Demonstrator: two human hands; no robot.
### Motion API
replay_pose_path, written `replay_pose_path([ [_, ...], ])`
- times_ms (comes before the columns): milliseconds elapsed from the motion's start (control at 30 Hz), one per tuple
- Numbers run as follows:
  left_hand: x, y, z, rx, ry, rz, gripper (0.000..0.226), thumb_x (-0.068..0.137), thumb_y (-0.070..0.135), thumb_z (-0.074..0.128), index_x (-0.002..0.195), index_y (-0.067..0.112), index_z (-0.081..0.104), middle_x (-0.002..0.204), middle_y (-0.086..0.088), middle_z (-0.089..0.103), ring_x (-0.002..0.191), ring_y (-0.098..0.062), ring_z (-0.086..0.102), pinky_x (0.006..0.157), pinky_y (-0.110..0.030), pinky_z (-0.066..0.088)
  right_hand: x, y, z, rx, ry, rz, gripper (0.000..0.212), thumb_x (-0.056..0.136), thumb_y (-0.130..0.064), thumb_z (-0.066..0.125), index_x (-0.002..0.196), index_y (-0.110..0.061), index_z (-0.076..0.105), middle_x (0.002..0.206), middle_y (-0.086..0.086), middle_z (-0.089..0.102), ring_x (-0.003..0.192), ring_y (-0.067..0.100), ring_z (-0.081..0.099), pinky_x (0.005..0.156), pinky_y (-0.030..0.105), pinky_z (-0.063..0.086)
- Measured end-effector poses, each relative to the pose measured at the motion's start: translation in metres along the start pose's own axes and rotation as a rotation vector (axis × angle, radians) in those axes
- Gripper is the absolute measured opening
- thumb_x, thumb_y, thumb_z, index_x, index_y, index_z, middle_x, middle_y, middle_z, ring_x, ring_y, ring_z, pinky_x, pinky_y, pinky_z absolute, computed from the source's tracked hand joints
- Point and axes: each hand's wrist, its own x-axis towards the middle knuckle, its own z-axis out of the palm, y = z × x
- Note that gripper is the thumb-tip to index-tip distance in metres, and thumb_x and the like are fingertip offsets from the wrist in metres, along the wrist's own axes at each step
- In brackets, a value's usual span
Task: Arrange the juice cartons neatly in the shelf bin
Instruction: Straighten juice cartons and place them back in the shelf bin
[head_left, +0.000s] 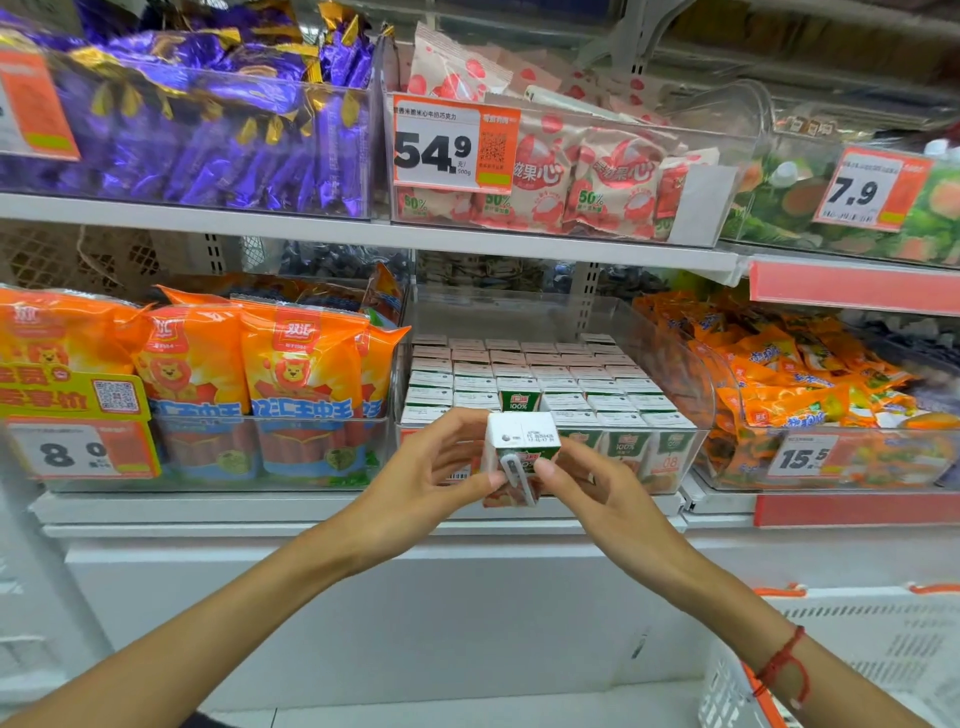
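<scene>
Head view: my left hand (441, 467) and right hand (587, 483) pinch one juice carton (521, 454) between fingertips, held just in front of clear shelf bin (691, 374). Bin holds rows of upright cartons (545, 374). Orange sausage packs (291, 374) left of bin.

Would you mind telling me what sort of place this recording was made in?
Most likely a supermarket or convenience store aisle: price tags are clipped to clear shelf bins, which hold packaged snacks and rows of juice cartons, and a white shopping basket stands at lower right.
</scene>
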Motion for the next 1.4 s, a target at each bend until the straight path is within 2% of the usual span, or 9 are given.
replay_pose_path([
  [333, -0.002, 0.004, -0.004, 0.316, 0.047, 0.123, 0.046, 0.092, 0.016, 0.066, 0.118, 0.050, 0.049, 0.129, 0.029, 0.053, 0.129, -0.001, 0.042, 0.102, -0.035, 0.049, -0.003, -0.004, -0.007, -0.253, 0.140, -0.242, 0.047, 0.085, -0.019, 0.072, 0.122, -0.043, 0.054, 0.118, -0.030, 0.061, 0.116, -0.004, 0.056, 0.087, 0.010, 0.048],
  [467, -0.002, 0.004, -0.006, 0.339, 0.045, 0.155, 0.043, 0.090, 0.020, 0.067, 0.125, 0.041, 0.051, 0.132, 0.030, 0.048, 0.129, 0.004, 0.040, 0.104, -0.031, 0.045, -0.003, -0.005, -0.006, -0.222, 0.148, -0.242, 0.041, 0.084, -0.031, 0.069, 0.122, -0.040, 0.055, 0.116, -0.030, 0.063, 0.111, -0.006, 0.058, 0.087, 0.009, 0.047],
  [667, -0.002, 0.004, 0.003, -0.101, -0.063, -0.089, 0.037, 0.088, 0.030, 0.066, 0.124, 0.036, 0.057, 0.122, 0.019, 0.065, 0.112, -0.004, 0.063, 0.091, -0.020, 0.053, -0.002, -0.004, -0.002, -0.098, 0.222, -0.118, 0.042, 0.076, -0.060, 0.058, 0.114, -0.044, 0.052, 0.087, -0.019, 0.072, 0.083, 0.002, 0.069, 0.072, 0.012, 0.051],
  [767, 0.000, 0.004, 0.008, -0.272, 0.019, -0.189, 0.035, 0.090, 0.024, 0.065, 0.124, 0.027, 0.060, 0.119, 0.008, 0.069, 0.105, -0.010, 0.068, 0.080, -0.019, 0.055, -0.002, -0.003, -0.003, -0.069, 0.159, -0.089, 0.041, 0.082, -0.053, 0.057, 0.122, -0.049, 0.049, 0.096, -0.021, 0.071, 0.094, 0.001, 0.068, 0.080, 0.018, 0.053],
  [833, 0.002, 0.004, 0.006, -0.396, 0.101, -0.262, 0.037, 0.091, 0.022, 0.064, 0.127, 0.022, 0.057, 0.113, 0.001, 0.072, 0.099, -0.015, 0.071, 0.077, -0.021, 0.056, -0.004, -0.004, -0.003, -0.052, 0.060, -0.090, 0.048, 0.088, -0.045, 0.057, 0.133, -0.055, 0.042, 0.110, -0.032, 0.065, 0.108, -0.006, 0.060, 0.086, 0.011, 0.048],
  [1000, 0.002, 0.006, 0.000, -0.546, 0.157, -0.374, 0.038, 0.094, 0.029, 0.061, 0.128, 0.038, 0.050, 0.103, -0.004, 0.076, 0.093, -0.019, 0.073, 0.071, -0.024, 0.059, -0.003, -0.008, -0.002, -0.003, -0.049, -0.077, 0.048, 0.090, -0.041, 0.056, 0.137, -0.045, 0.046, 0.124, -0.034, 0.059, 0.118, -0.007, 0.055, 0.094, 0.009, 0.044],
  [1133, 0.002, 0.008, 0.003, -0.607, 0.208, -0.501, 0.032, 0.092, 0.032, 0.063, 0.123, 0.025, 0.058, 0.096, -0.007, 0.076, 0.084, -0.017, 0.074, 0.062, -0.025, 0.058, -0.002, -0.017, 0.000, 0.073, 0.016, -0.062, 0.041, 0.085, -0.046, 0.057, 0.126, -0.039, 0.060, 0.113, -0.030, 0.066, 0.108, -0.009, 0.061, 0.084, 0.007, 0.046],
  [1233, 0.000, 0.007, 0.004, -0.515, 0.134, -0.610, 0.031, 0.089, 0.045, 0.062, 0.114, 0.026, 0.066, 0.092, -0.006, 0.077, 0.080, -0.013, 0.074, 0.064, -0.030, 0.060, -0.001, -0.021, 0.005, 0.113, 0.126, -0.045, 0.029, 0.083, -0.050, 0.056, 0.097, -0.035, 0.075, 0.092, -0.014, 0.076, 0.086, -0.001, 0.070, 0.071, 0.009, 0.050],
  [1400, -0.001, 0.005, 0.004, -0.415, 0.067, -0.718, 0.042, 0.087, 0.060, 0.056, 0.106, 0.024, 0.064, 0.091, -0.006, 0.077, 0.077, -0.010, 0.074, 0.059, -0.028, 0.059, 0.002, -0.023, 0.003, 0.123, 0.210, 0.084, 0.037, 0.071, -0.067, 0.055, 0.075, -0.038, 0.077, 0.069, 0.004, 0.073, 0.066, 0.011, 0.069, 0.068, 0.020, 0.056],
])
